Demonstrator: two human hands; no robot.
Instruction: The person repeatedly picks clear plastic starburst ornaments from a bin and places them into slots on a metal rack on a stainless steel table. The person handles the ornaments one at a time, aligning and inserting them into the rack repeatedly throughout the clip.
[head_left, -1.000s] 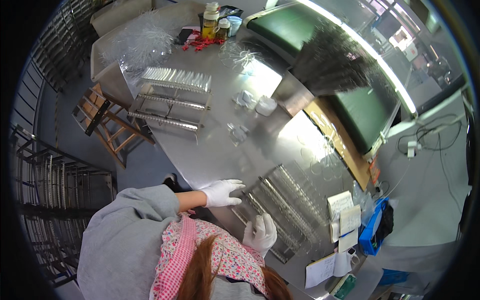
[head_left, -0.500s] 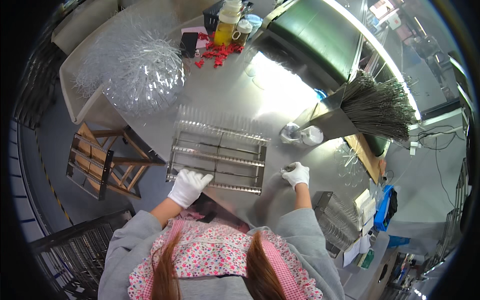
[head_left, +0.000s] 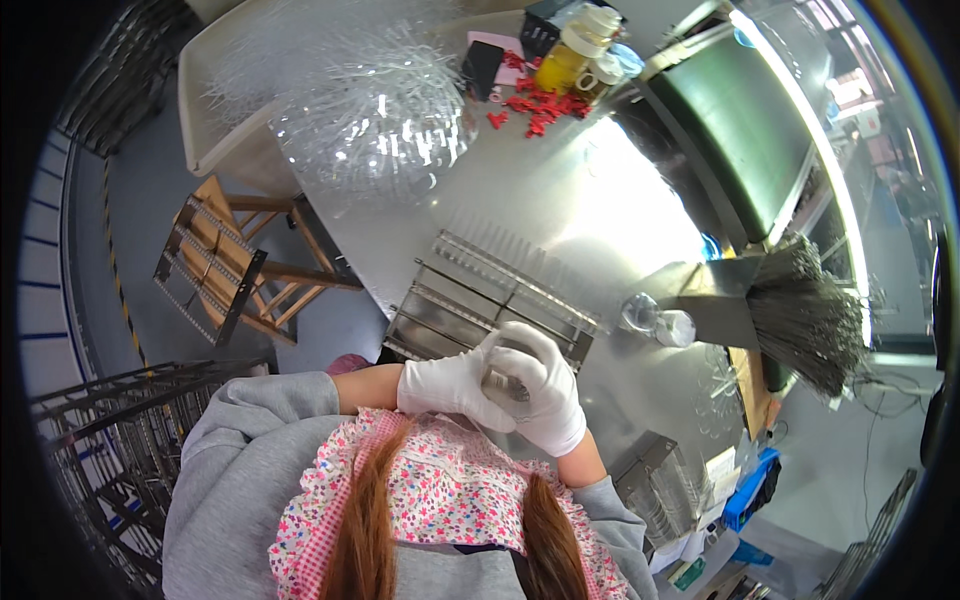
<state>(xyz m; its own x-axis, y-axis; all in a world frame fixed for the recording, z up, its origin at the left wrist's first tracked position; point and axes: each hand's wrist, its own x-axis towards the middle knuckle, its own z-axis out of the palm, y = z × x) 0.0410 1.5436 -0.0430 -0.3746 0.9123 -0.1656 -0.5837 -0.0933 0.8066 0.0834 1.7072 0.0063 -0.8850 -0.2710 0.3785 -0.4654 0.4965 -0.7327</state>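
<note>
Close in front of my apron, both of my white-gloved hands meet over the near edge of a metal rack (head_left: pixel 440 313). Between them is a small, clear, shiny object (head_left: pixel 505 385), mostly covered by the gloves, so its kind does not show. My left hand (head_left: pixel 450 388) closes on it from the left. The curled fingers of my right hand (head_left: pixel 545 400) come round it from the right. The rack lies flat on the steel table, with slotted bars and a row of thin clear tubes (head_left: pixel 530 255) along its far side.
At the far left, a bin (head_left: pixel 190 125) holds a heap of clear strips (head_left: pixel 370 110). Red pieces (head_left: pixel 540 108) lie by a yellow-filled jar (head_left: pixel 575 55). Two small clear containers (head_left: pixel 672 328) stand beside a metal holder of thin wires (head_left: pixel 810 310). A wooden stool (head_left: pixel 300 275) stands left of the table.
My right hand has moved left from the tabletop, and my left hand has left the rack's edge. They are now together round the small clear object. The whole view has turned.
</note>
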